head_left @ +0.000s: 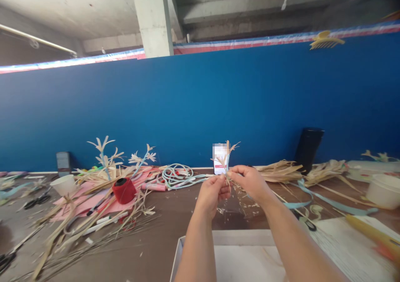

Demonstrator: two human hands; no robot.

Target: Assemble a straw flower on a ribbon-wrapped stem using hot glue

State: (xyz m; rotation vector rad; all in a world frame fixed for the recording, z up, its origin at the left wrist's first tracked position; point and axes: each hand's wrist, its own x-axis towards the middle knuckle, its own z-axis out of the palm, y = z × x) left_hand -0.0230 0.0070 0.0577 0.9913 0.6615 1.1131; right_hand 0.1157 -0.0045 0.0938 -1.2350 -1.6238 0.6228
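Between my two hands, above the brown table, a small straw flower (227,152) stands upright with pale, splayed petals and a bluish stem. My left hand (215,191) pinches the stem low down, its fingers curled together. From the other side, my right hand (248,181) closes thumb and fingertips at the same stem, just beside the left fingertips. The exact grip of the right fingertips is too small to make out fully. Right behind the flower, a lit phone (219,165) leans upright against the blue partition. Small straw scraps (250,210) lie on the table below my hands.
A white box (200,237) lies under my forearms. To the left are a red thread spool (124,190), finished straw flowers (106,159), a white cup (64,185), scissors (36,201) and a coiled cable (176,175). Straw bundles (281,171), blue ribbon (337,205) and a white tub (383,190) are right.
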